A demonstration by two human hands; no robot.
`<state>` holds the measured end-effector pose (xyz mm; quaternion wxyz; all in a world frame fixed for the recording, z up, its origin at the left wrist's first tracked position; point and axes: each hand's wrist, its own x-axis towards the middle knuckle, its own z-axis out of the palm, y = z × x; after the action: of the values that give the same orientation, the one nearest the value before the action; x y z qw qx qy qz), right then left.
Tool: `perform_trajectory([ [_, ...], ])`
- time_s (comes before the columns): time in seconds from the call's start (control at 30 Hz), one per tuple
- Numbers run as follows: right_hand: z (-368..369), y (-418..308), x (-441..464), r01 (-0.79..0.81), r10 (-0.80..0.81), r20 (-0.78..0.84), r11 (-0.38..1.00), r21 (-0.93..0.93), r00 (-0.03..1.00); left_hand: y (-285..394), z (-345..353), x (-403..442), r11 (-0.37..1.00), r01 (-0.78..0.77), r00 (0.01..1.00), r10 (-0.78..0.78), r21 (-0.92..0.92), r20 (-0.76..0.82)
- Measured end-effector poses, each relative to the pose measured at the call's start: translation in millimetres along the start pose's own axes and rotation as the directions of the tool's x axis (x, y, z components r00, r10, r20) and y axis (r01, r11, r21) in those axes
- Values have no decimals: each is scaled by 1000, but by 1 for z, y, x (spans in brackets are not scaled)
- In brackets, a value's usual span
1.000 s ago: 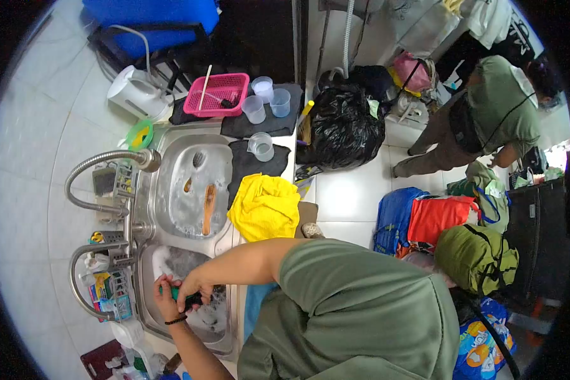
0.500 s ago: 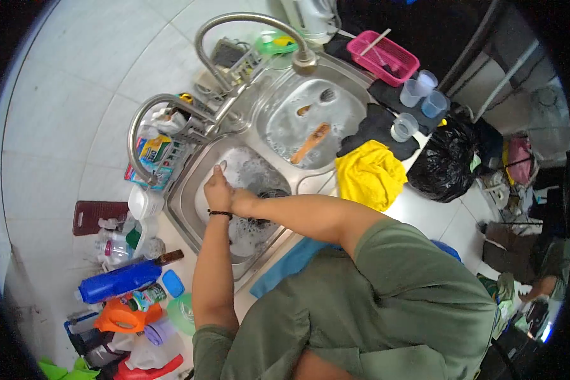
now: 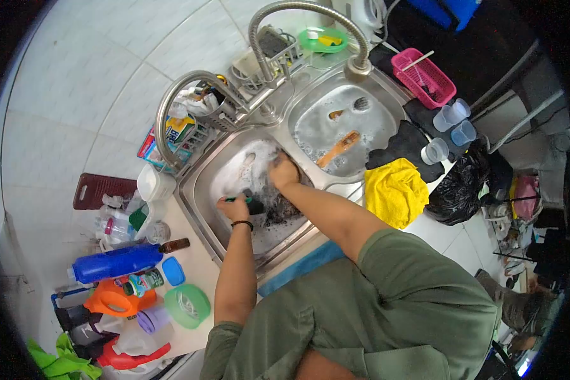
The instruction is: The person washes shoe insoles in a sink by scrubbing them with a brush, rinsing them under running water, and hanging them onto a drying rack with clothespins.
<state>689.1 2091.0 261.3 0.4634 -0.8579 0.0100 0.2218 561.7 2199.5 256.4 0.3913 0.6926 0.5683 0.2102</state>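
Both hands work in the soapy water of the near sink basin [image 3: 193,183]. My left hand [image 3: 233,208], with a dark bracelet at its wrist, is closed on a dark item with a green edge [image 3: 254,206]; its kind cannot be made out. My right hand [image 3: 285,172] reaches into the white suds [image 3: 244,161] at the basin's far right side, its fingers blurred and partly hidden. Between the hands and below them, something blackish [image 3: 284,210] shows through the water and bubbles.
The second basin [image 3: 392,101] holds cloudy water, a wooden utensil [image 3: 341,149] and a fork-like head [image 3: 361,104]. Two curved faucets arch over the sink. A yellow cloth [image 3: 396,193], pink basket [image 3: 440,92] and plastic cups stand right; bottles and a green bowl [image 3: 188,306] crowd the left.
My hands, together at the basin's left earlier, are now apart. The right has moved up and right into the suds; the left now shows the green-edged dark item. The view has shifted.
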Motion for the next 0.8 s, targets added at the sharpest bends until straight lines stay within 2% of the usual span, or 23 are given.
perform_trajectory([
  [0.03, 20, 19, 19, -204, 135, 215, 918, 341, 967, -9, 1, -2, 996, 5, 999, -8, 94, 36],
  [0.07, 51, 48, 44, -438, 179, 449, 687, 580, 875, -17, 4, -4, 982, 4, 997, -18, 187, 74],
  [0.1, 67, 64, 55, -653, 122, 659, 352, 670, 742, -26, 5, -4, 961, -1, 993, -32, 278, 112],
  [0.13, 11, 14, 10, -742, 89, 760, 314, 592, 644, -41, 9, 7, 904, -7, 985, -68, 427, 161],
  [0.2, -18, -22, -16, -721, -111, 856, 491, 489, 504, -46, 13, 14, 832, -180, 945, -2, 524, 328],
  [0.23, -23, -34, -20, -684, -198, 890, 578, 445, 412, -56, 23, 30, 806, -392, 874, 176, 443, 454],
  [0.27, -25, -41, -23, -481, -280, 840, 717, 505, 464, -67, 32, 45, 738, -592, 749, 354, 325, 560],
  [0.3, -25, -42, -23, -267, -337, 766, 797, 542, 547, -77, 42, 61, 637, -747, 590, 504, 190, 631],
  [0.33, -21, -40, -22, -43, -410, 682, 839, 543, 606, -64, 40, 64, 843, -537, 665, 392, 42, 636],
  [0.37, -14, -36, -20, 180, -492, 593, 843, 506, 637, -12, 17, 41, 929, -369, 706, 271, 14, 654],
  [0.4, -11, -30, -16, 149, -502, 583, 825, 546, 639, 47, -8, 14, 982, -188, 736, 146, -8, 661],
  [0.5, -35, -36, -23, 203, -599, 545, 760, 617, 586, 131, -52, -20, 861, -505, 726, 459, -57, 512],
  [0.53, -37, -40, -22, 370, -656, 500, 743, 557, 566, 135, -52, -9, 932, -184, 749, 338, -311, 570],
  [0.57, -38, -43, -25, 434, -635, 500, 770, 468, 589, 141, -55, -11, 904, -83, 774, 323, -419, 544],
  [0.63, -65, -68, -52, 541, -597, 485, 797, 268, 639, 144, -54, -1, 778, 192, 765, 264, -598, 588],
  [0.67, -66, -76, -63, 500, -583, 425, 813, 299, 693, 162, -61, -16, 753, 281, 752, 212, -595, 624],
  [0.77, -55, -81, -69, 413, -526, 396, 846, 337, 753, 172, -50, -16, 751, 158, 833, 247, -642, 494],
  [0.8, -47, -86, -78, 609, -698, 60, 660, 440, 713, 179, -51, -27, 682, 196, 840, 254, -705, 479],
])
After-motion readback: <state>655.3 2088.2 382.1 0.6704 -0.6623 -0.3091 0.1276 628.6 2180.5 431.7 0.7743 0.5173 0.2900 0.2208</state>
